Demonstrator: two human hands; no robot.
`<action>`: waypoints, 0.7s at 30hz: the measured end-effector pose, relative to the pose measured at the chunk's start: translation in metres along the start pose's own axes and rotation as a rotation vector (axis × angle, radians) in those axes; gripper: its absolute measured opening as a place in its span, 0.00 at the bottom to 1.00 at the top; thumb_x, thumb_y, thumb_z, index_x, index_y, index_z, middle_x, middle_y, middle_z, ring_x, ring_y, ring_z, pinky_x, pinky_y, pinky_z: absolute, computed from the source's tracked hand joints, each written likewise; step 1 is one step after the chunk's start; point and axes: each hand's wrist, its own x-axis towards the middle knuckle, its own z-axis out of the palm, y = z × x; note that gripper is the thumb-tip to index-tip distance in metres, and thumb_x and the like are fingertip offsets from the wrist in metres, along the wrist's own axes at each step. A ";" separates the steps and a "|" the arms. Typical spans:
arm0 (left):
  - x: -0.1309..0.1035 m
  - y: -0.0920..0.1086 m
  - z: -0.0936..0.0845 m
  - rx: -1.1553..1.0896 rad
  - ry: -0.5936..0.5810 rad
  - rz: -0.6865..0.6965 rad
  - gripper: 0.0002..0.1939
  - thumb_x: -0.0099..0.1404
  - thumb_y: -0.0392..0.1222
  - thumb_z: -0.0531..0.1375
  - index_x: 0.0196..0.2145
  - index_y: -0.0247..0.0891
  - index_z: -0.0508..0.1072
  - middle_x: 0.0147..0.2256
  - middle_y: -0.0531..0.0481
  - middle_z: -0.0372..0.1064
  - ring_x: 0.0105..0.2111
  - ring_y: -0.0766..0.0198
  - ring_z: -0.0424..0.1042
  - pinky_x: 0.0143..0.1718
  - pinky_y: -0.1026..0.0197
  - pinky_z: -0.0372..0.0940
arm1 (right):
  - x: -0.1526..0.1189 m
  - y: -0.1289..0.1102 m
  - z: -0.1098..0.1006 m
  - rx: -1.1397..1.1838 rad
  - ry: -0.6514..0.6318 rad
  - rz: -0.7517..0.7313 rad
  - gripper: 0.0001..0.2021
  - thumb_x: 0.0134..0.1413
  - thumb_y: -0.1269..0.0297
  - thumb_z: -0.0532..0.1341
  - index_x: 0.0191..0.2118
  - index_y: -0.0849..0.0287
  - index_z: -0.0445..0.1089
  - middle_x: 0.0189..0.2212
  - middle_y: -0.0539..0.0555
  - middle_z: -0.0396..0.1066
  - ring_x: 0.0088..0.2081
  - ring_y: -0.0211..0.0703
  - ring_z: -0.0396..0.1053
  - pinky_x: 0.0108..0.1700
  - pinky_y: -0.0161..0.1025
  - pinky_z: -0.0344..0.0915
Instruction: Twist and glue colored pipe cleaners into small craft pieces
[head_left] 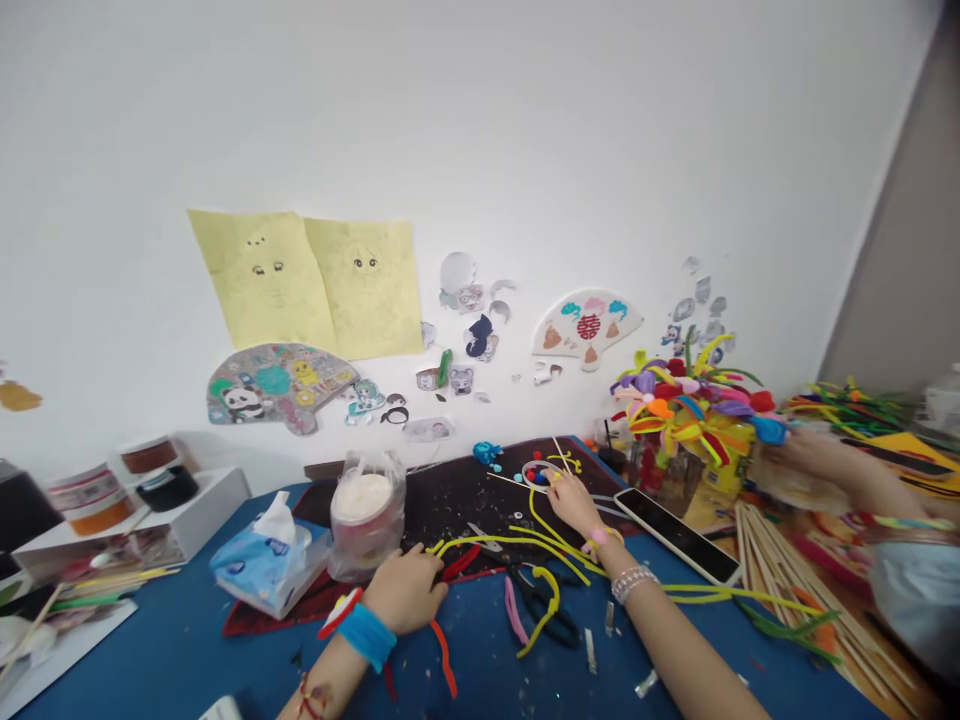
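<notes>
My left hand [405,590] rests low over the table with its fingers curled, and the end of a yellow pipe cleaner [480,541] comes out at the fingertips. My right hand [574,502] reaches forward to a small round dish [531,468] of coloured pompoms. Its fingers are pressed together at the dish's edge; what they hold, if anything, is too small to make out. More yellow pipe cleaners run under my right wrist. Between my arms lie black-handled scissors [551,612], a pink pipe cleaner [514,610] and a bent yellow one [547,610].
Left of my hands stand a bagged tub [364,510] and a tissue pack [262,565]. To the right lie a phone [679,537] and wooden sticks [795,590]. A co-worker's arm [840,475] reaches toward pipe-cleaner flowers [682,400]. The wall [480,120] rises behind.
</notes>
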 end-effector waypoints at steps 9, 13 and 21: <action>0.002 -0.006 0.003 -0.014 -0.050 -0.060 0.21 0.60 0.45 0.50 0.44 0.35 0.75 0.42 0.34 0.73 0.42 0.42 0.72 0.42 0.45 0.65 | 0.004 -0.007 0.001 -0.005 0.025 0.044 0.18 0.61 0.63 0.47 0.51 0.58 0.67 0.47 0.60 0.69 0.50 0.53 0.60 0.51 0.50 0.51; 0.003 -0.004 0.004 -0.029 -0.030 -0.056 0.20 0.60 0.45 0.50 0.44 0.37 0.75 0.43 0.35 0.73 0.43 0.43 0.72 0.43 0.47 0.64 | 0.006 -0.007 -0.003 0.025 0.034 0.045 0.12 0.61 0.66 0.50 0.43 0.60 0.69 0.43 0.57 0.70 0.47 0.48 0.62 0.50 0.48 0.54; 0.002 0.002 0.000 -0.096 0.094 -0.017 0.15 0.61 0.45 0.52 0.41 0.42 0.75 0.40 0.44 0.74 0.42 0.52 0.72 0.45 0.54 0.63 | 0.006 -0.019 -0.030 0.162 0.068 -0.015 0.09 0.57 0.74 0.52 0.39 0.63 0.68 0.36 0.57 0.71 0.40 0.43 0.68 0.45 0.40 0.59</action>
